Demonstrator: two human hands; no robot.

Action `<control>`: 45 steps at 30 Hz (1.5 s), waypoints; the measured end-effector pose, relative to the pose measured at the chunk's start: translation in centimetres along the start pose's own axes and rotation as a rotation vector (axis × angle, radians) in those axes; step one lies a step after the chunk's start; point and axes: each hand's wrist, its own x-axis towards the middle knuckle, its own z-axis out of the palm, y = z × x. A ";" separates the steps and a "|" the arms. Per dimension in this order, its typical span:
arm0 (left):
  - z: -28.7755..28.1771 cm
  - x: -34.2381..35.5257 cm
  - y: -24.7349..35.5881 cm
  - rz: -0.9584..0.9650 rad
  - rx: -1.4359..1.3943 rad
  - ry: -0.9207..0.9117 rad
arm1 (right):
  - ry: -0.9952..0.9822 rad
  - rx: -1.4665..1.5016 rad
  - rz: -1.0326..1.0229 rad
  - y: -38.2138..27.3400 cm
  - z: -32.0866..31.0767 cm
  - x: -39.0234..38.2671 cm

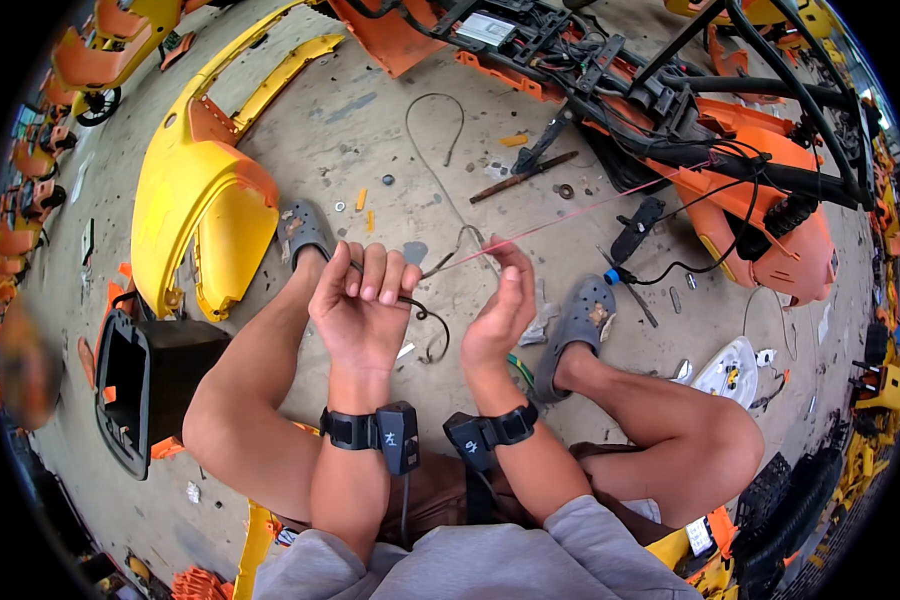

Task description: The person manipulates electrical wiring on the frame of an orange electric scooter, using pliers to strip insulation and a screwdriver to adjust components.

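My left hand (363,295) is palm up with its fingers curled over a black wire (431,313), whose loose, bent end hangs below the fingers. My right hand (502,308) is beside it, fingertips drawn in on a thin red wire (580,212). This wire runs taut from between my hands to the orange vehicle frame (660,140) at the upper right. A dark, kinked piece of cable (464,238) also reaches my right fingertips, and a grey cable (411,135) loops away over the floor beyond. Exactly how the wires meet between the fingers is hard to see.
A yellow body panel (185,205) lies at the left, above a black open box (160,370). A rusty rod (523,177), a black connector part (637,228) and small scraps are strewn on the concrete. At the right lies a white tray (726,370) with small parts.
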 end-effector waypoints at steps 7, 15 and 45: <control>4.1 -2.1 0.0 0.050 0.374 -0.144 | -0.078 0.209 0.253 -5.1 1.3 2.0; 5.7 -5.3 0.1 -0.112 0.464 -0.015 | -0.156 0.235 0.237 -6.0 0.6 -0.5; 9.2 -7.5 0.5 -0.082 0.555 -0.181 | -0.169 1.058 0.541 -11.8 -2.5 1.0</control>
